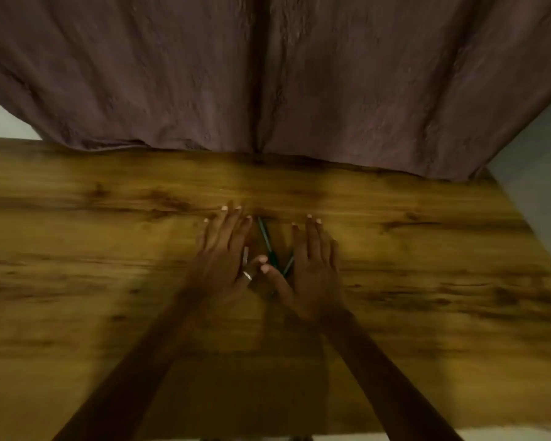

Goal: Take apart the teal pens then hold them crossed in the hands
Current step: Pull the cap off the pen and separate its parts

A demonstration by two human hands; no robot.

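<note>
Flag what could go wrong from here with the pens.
1. The left hand and right hand are spread flat with straight fingers. Neither grips a pen, so a sliding hand could roll one across the smooth table.
2. The second pen is partly hidden under the right hand and may be fumbled on pickup.
3. The view is blurred, so whether the long pen is already apart cannot be told.

Left grip and right grip lie flat on the counter, fingers toward 12 o'clock. Teal pens lie between them; mauve cloth hangs beyond.
</note>
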